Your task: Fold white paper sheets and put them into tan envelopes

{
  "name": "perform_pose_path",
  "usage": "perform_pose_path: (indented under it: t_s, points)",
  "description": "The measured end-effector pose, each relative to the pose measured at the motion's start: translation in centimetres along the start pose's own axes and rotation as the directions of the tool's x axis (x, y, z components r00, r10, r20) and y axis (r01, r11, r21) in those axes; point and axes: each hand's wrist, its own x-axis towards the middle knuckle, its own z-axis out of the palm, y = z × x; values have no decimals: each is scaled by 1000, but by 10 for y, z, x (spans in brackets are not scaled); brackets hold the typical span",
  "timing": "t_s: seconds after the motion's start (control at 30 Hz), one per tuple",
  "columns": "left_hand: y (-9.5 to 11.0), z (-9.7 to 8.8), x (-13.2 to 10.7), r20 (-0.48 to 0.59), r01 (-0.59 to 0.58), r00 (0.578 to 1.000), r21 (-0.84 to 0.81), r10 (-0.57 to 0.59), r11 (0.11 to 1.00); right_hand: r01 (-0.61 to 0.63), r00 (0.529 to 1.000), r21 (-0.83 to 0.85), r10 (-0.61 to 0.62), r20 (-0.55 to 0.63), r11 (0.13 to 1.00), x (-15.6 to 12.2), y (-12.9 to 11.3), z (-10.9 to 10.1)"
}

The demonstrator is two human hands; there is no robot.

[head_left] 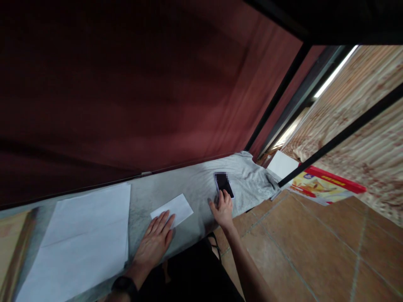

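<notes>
My left hand (155, 241) lies flat with its fingers stretched out on the grey cloth-covered table (201, 184), its fingertips on the near edge of a small folded white paper (176, 208). My right hand (223, 208) reaches to a black phone (224, 184) lying on the cloth. Its fingers are apart and the fingertips touch the phone's near end. A dark watch sits on my left wrist.
A stack of large white sheets (85, 239) lies at the left of the table. A dark red curtain (141, 84) hangs behind it. Right of the table lie a white sheet (283, 164) and a red-and-yellow box (321, 184) on the tiled floor (308, 251).
</notes>
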Motion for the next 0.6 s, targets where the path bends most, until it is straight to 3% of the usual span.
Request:
perform_pose_path:
  t_s: [0.13,0.3,0.37,0.47,0.53,0.6]
  points:
    - [3,-3,0,14,19,1000,-6,-19,1000,5,998,64,-1,-62,998,-5,-5,-5]
    - [9,-10,-3,38,73,997,-43,-71,996,213,975,225,-222,16,951,-18,-34,5]
    - [11,-12,-4,45,103,994,-51,-101,993,305,938,299,-340,70,904,-31,-54,19]
    - [12,-11,-6,66,136,989,-55,-132,989,448,842,368,-523,133,815,-49,-84,40]
    - [12,-10,-7,81,165,984,-58,-160,985,529,774,360,-611,167,768,-57,-101,49]
    - [11,-8,-8,83,209,975,-61,-204,976,579,736,308,-646,202,755,-61,-114,54]
